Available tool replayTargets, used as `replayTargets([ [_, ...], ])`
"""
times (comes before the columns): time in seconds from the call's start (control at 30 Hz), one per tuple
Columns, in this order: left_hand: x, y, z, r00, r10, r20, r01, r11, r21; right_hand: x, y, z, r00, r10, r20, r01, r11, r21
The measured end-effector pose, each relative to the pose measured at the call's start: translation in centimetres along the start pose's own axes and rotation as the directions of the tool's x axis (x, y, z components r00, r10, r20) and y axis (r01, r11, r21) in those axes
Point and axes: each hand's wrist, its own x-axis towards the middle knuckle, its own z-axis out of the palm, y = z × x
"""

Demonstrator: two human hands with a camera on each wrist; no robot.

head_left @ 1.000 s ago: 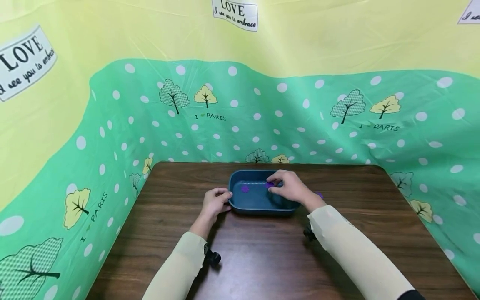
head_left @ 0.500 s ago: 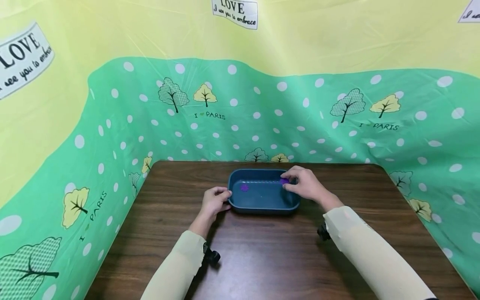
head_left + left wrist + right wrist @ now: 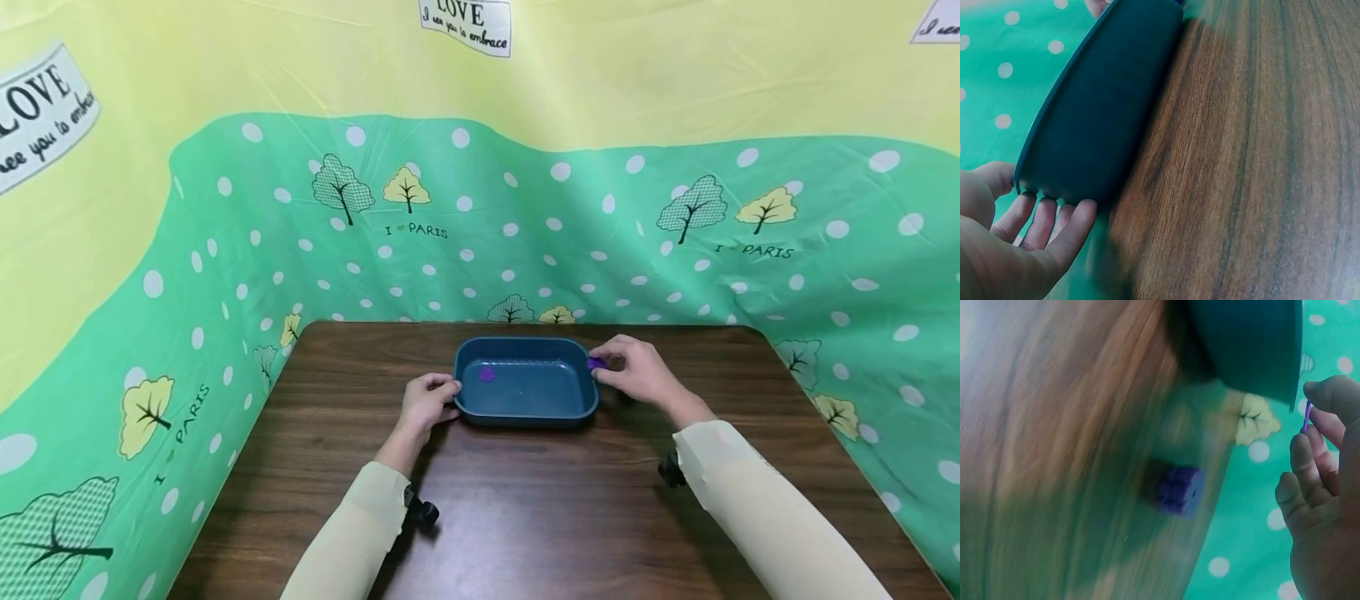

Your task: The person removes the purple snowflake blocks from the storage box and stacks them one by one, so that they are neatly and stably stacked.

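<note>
A dark blue rectangular tray (image 3: 525,408) sits on the table. My left hand (image 3: 427,408) holds its left end, thumb at the rim and fingertips against the outer wall (image 3: 1104,106). Inside, towards the left, lies a flat purple flower-shaped piece (image 3: 487,375). My right hand (image 3: 637,371) is just beyond the tray's right end, pinching a thin purple piece (image 3: 597,364) between thumb and fingers; the right wrist view catches that piece (image 3: 1306,417) edge-on. Below this hand a short purple stack with a scalloped edge (image 3: 1182,490) stands on the table, hidden in the head view.
The brown wooden table (image 3: 510,517) extends in front of the tray and to both sides. A green and yellow printed cloth (image 3: 465,200) hangs behind its back edge and along the sides. A small black device (image 3: 423,512) is strapped at the left wrist.
My right hand has moved right with the purple piece, from over the tray to just outside its right end. The left hand stays at the tray's left end.
</note>
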Motion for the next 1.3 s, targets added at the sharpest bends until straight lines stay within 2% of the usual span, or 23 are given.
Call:
replayTargets([
  [0.27,-0.1,-0.2,0.0,1.000,0.007,-0.023,-0.007,1.000,-0.026,-1.6,2.4,-1.0,0.999,0.032,-0.032,-0.034,0.998,-0.051],
  [0.5,0.0,-0.2,0.0,1.000,0.001,-0.029,-0.002,1.000,-0.026,-2.8,3.6,-1.3,0.996,0.090,-0.005,-0.090,0.994,-0.062],
  [0.7,-0.1,-0.1,-0.1,1.000,0.003,-0.010,-0.003,1.000,-0.030,-3.5,4.2,-1.2,0.991,0.136,0.012,-0.135,0.989,-0.063],
  [0.9,0.0,-0.2,0.0,1.000,-0.001,-0.028,0.000,0.999,-0.037,-4.1,4.9,-1.1,0.981,0.194,0.027,-0.192,0.979,-0.072],
  [1.3,0.1,-0.4,0.0,1.000,-0.001,-0.025,0.000,0.999,-0.036,-4.7,5.3,-0.6,0.981,0.192,0.029,-0.190,0.980,-0.065],
])
